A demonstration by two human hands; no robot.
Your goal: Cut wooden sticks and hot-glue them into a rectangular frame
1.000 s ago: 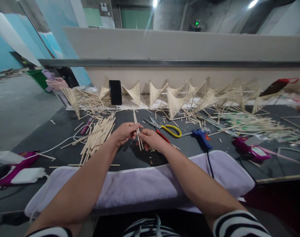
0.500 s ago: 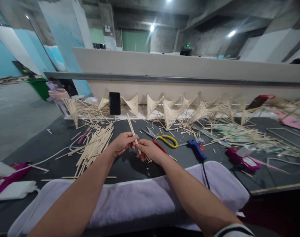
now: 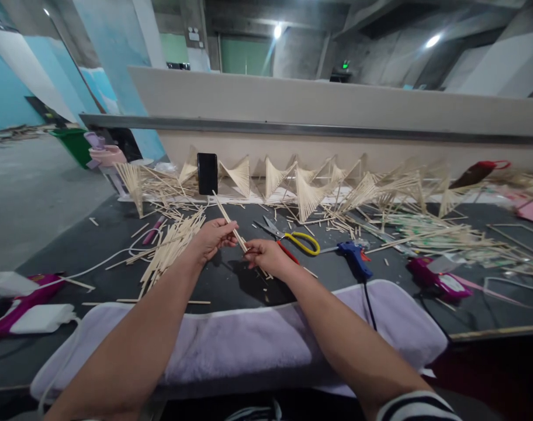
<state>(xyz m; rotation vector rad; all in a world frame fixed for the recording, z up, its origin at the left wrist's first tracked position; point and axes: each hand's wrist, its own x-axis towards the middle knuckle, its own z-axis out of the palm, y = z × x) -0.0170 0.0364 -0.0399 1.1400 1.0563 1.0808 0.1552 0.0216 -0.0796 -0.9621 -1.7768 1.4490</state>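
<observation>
A few thin wooden sticks (image 3: 225, 214) slant between my two hands above the dark table. My left hand (image 3: 214, 238) is closed around their middle, and the fingers of my right hand (image 3: 264, 257) pinch the lower end. Just right of my hands lie scissors (image 3: 299, 241) with one yellow and one red handle. Left of my left hand is a loose pile of similar wooden sticks (image 3: 174, 242). A blue glue gun (image 3: 354, 259) rests farther right. How many sticks I hold is hard to make out.
Twisted fan-like stick structures (image 3: 308, 190) line the back by a board. A black phone (image 3: 207, 173) stands among them. A lilac cloth pad (image 3: 249, 345) lies along the front edge. Magenta devices (image 3: 439, 278) sit at both sides, with a white cable (image 3: 95, 271) on the left.
The held sticks have tilted further, their upper end swinging left. My right hand has shifted slightly right to their lower end, and the view has moved a little.
</observation>
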